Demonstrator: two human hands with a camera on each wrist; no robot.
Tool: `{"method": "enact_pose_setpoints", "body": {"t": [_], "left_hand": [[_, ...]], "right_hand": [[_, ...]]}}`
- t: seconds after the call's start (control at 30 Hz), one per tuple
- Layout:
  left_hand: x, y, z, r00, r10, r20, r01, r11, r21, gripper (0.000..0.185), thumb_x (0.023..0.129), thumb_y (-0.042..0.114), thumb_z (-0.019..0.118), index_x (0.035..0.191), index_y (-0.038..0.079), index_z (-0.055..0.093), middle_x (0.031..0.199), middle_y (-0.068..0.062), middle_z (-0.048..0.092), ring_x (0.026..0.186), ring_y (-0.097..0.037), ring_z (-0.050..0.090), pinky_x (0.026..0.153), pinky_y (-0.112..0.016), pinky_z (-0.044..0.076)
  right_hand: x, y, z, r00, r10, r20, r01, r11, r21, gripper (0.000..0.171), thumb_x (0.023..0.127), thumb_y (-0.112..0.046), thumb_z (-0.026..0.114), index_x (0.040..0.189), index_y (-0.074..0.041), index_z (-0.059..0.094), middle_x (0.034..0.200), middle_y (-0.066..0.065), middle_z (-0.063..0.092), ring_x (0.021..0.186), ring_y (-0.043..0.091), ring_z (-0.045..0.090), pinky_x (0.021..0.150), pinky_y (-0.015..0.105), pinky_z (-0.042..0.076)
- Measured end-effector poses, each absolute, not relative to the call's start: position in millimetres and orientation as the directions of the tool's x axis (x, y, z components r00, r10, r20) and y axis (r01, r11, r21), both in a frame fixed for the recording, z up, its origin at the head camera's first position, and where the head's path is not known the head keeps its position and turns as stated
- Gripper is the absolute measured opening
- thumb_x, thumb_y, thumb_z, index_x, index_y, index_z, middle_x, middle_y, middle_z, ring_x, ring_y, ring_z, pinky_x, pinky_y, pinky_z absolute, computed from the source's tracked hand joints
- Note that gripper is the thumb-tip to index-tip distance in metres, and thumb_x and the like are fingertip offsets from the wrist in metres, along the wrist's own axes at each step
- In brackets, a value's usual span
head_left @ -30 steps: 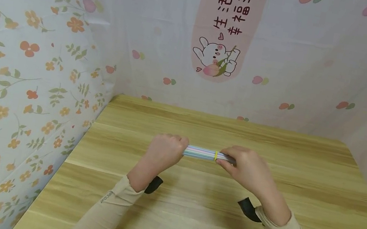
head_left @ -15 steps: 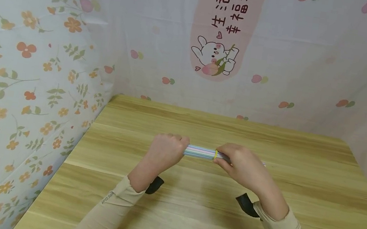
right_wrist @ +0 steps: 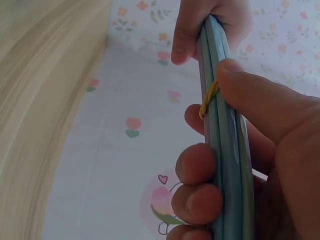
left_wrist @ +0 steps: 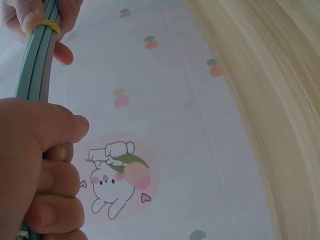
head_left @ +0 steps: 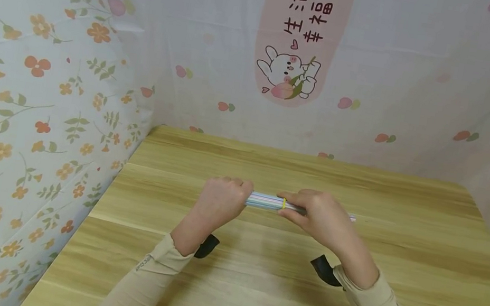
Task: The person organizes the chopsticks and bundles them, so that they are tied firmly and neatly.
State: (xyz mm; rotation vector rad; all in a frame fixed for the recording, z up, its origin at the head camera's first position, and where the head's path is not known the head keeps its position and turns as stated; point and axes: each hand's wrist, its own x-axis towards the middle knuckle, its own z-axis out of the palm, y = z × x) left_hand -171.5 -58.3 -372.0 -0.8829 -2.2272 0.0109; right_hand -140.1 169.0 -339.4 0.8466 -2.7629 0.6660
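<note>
Head view. Item: bundle of thin pastel plastic drinking straws (head_left: 266, 201), mostly pale blue-green, lying level between the two hands just above the light wooden counter (head_left: 400, 263). A narrow yellow rubber band (head_left: 284, 203) rings the bundle right at the right hand's fingertips. The left hand (head_left: 221, 203) is clenched round the bundle's left end; the right hand (head_left: 318, 218) is wrapped round the right part, with the straw tips showing beyond it. Beige sleeves cover both forearms. Surround: white cloth printed with peaches and a cartoon rabbit at the back, orange-flower cloth on the left.

Left wrist view. The left hand (left_wrist: 40, 170) has its fingers curled tight about the straws (left_wrist: 35, 75), which run up to the right hand's fingertips and the band (left_wrist: 44, 26) at the top edge.

Right wrist view. The right hand (right_wrist: 240, 165) grasps the bundle (right_wrist: 225, 150) with fingers on one side and the thumb pressing at the band (right_wrist: 209, 97); the left hand (right_wrist: 210, 25) grips the far end.

Handling, as judged: very light, smooth and apt to slide lengthwise; single straws bend and crush easily, while the packed bundle is fairly stiff. Best held by a full wrap near each end, moderate squeeze, band kept snug.
</note>
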Motion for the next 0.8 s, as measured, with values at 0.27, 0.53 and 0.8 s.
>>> {"method": "enact_pose_setpoints", "body": {"t": [0.27, 0.53, 0.8], "left_hand": [[-167.5, -56.1, -372.2, -0.501, 0.605, 0.619, 0.594, 0.76, -0.263, 0.023, 0.082, 0.012, 0.072, 0.065, 0.013, 0.057, 0.051, 0.002, 0.054, 0.041, -0.007, 0.03, 0.039, -0.02, 0.018], [-166.6, -55.2, -374.0, -0.487, 0.605, 0.629, 0.602, 0.755, -0.26, 0.023, 0.082, 0.013, 0.072, 0.065, 0.012, 0.057, 0.05, 0.002, 0.054, 0.041, -0.006, 0.028, 0.039, -0.02, 0.019], [-171.1, -55.9, -371.9, -0.469, 0.598, 0.65, 0.6, 0.756, -0.262, 0.027, 0.082, 0.011, 0.071, 0.063, 0.013, 0.052, 0.047, 0.004, 0.043, 0.045, -0.007, 0.02, 0.041, -0.02, 0.015]], "right_hand": [[-139.2, 163.9, -342.6, -0.817, -0.483, 0.314, -0.573, 0.738, -0.356, 0.035, 0.078, -0.029, 0.077, 0.111, -0.016, 0.073, 0.092, -0.002, 0.074, 0.059, 0.003, 0.05, 0.052, 0.02, 0.039], [-136.1, 164.1, -343.8, -0.801, -0.49, 0.344, -0.591, 0.735, -0.331, 0.039, 0.078, -0.032, 0.076, 0.113, -0.018, 0.072, 0.095, 0.0, 0.074, 0.06, 0.002, 0.053, 0.054, 0.02, 0.04], [-137.5, 169.2, -339.6, -0.776, -0.514, 0.367, -0.617, 0.739, -0.27, 0.042, 0.076, -0.032, 0.078, 0.113, -0.013, 0.071, 0.092, 0.001, 0.073, 0.065, 0.005, 0.059, 0.056, 0.023, 0.045]]}}
